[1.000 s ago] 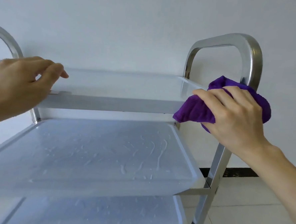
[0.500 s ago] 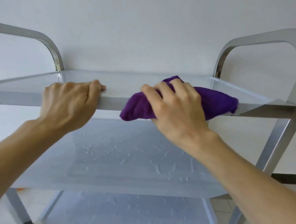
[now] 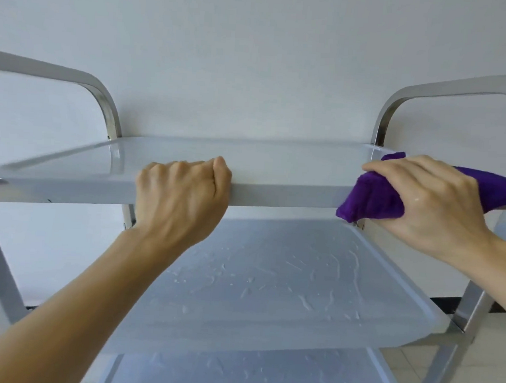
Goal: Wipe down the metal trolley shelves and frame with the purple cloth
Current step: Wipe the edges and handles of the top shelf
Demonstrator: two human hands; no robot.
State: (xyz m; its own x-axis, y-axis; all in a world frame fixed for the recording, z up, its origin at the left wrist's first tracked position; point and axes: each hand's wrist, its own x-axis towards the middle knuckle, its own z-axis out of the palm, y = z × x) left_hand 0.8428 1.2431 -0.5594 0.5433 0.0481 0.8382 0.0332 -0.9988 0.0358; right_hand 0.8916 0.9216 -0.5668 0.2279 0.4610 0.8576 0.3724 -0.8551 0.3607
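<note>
We're on the top shelf (image 3: pixel 248 158) front rim, right end. Right hand (image 3: pixel 434 202) grasps the bunched cloth (image 3: pixel 372 198), pressing it on the rim near the right post (image 3: pixel 476 293); part of the cloth trails behind the hand toward the frame. Left hand (image 3: pixel 183 193) is clenched over the rim mid-span, steadying the trolley. To do it well, we judge: keep the left grip firm so the trolley doesn't roll, wrap the cloth over the lip so top and face get wiped in one pass, cover the corner joint, then run up the handle (image 3: pixel 447 90). Middle shelf (image 3: pixel 270 281) shows wet streaks, so it likely needs another pass.
</note>
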